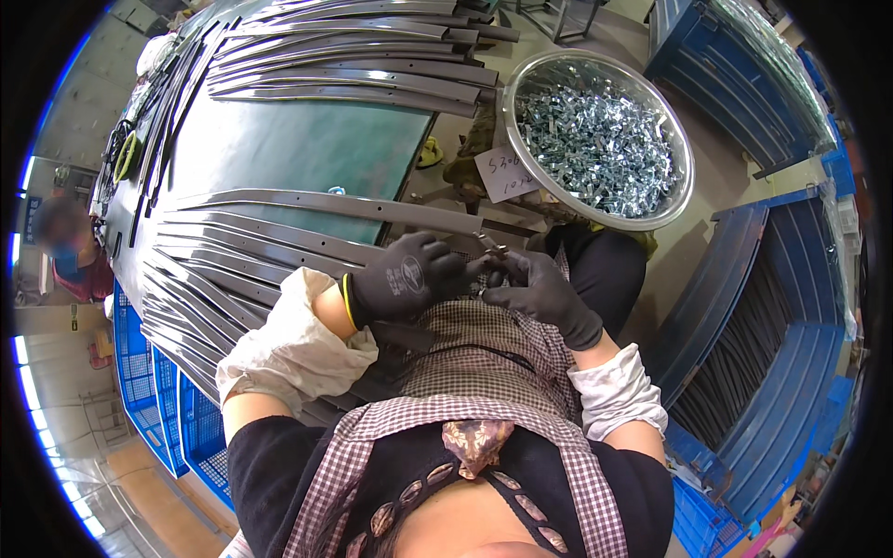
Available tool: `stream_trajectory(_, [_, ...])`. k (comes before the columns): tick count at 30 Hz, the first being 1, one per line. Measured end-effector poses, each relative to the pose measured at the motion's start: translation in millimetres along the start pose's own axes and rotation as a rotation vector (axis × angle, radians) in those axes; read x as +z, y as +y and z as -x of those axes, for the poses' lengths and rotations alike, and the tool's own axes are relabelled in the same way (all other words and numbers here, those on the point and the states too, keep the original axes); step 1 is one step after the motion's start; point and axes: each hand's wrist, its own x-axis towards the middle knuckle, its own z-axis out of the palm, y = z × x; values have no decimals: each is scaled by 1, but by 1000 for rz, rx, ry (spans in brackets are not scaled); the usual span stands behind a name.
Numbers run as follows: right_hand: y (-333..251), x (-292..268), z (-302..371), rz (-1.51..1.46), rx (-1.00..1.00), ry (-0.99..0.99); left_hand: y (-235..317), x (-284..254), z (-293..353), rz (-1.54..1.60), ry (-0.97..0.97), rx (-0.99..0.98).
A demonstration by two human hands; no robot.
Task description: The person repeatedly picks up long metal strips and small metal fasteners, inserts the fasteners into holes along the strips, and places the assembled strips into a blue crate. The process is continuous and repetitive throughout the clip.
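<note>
Both of my hands wear black gloves and meet in front of my checked apron. My left hand (409, 277) is closed, its fingers curled beside the ends of several dark grey strips; what lies in them is hidden. My right hand (544, 296) is closed too, pinching a small metal piece (491, 246) between thumb and fingers, close to the left fingertips. Just beyond the hands, a long dark strip (344, 206) with small holes reaches across the green table (288, 149). More dark strips (214, 265) lie fanned out to the left of my left hand.
A clear round tub (686, 177) full of shiny metal clips stands at the far right, beside a paper sign (505, 174). Another stack of strips (353, 56) covers the table's far end. Blue metal bins (805, 372) stand right; blue plastic crates (200, 418) left. Another person (74, 246) is at far left.
</note>
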Motion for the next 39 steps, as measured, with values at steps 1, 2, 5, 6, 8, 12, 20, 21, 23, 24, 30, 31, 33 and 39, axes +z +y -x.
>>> stream_trajectory(1, [-1, -2, -1, -16, 28, 24, -7, 5, 1, 27, 57, -71])
stream_trajectory(2, [1, -5, -5, 57, -118, 106, -18, 13, 2, 55, 113, -143])
stream_trajectory(5, [10, -15, -17, 205, -387, 276, -48, 15, 3, 246, 147, -356])
stream_trajectory(6, [11, -17, -19, 207, -365, 283, -53, 20, 6, 327, 90, -394])
stream_trajectory(8, [18, -24, -26, 351, -379, 306, -54, 22, 7, 416, 41, -455])
stream_trajectory(12, [3, -29, -24, 808, -369, 317, -56, 20, 8, 437, 38, -449])
stream_trajectory(20, [1, -37, -57, 850, -437, 134, -64, 19, 5, 449, -29, -388])
stream_trajectory(21, [2, -38, -62, 697, -320, 94, -64, 20, 5, 449, -36, -386])
stream_trajectory(23, [4, -38, -69, 558, -229, 65, -66, 21, 6, 447, -43, -387])
stream_trajectory(24, [6, -37, -71, 569, -254, 78, -66, 20, 6, 438, -31, -392])
stream_trajectory(30, [4, -35, -34, 896, -508, 350, -64, 20, 9, 388, -10, -428])
stream_trajectory(31, [6, -39, -23, 865, -475, 346, -63, 17, 8, 378, -19, -428])
stream_trajectory(33, [8, -41, -12, 943, -417, 289, -62, 16, 7, 357, -23, -428])
stream_trajectory(39, [5, -34, -19, 990, -420, 251, -62, 21, 11, 340, -16, -411])
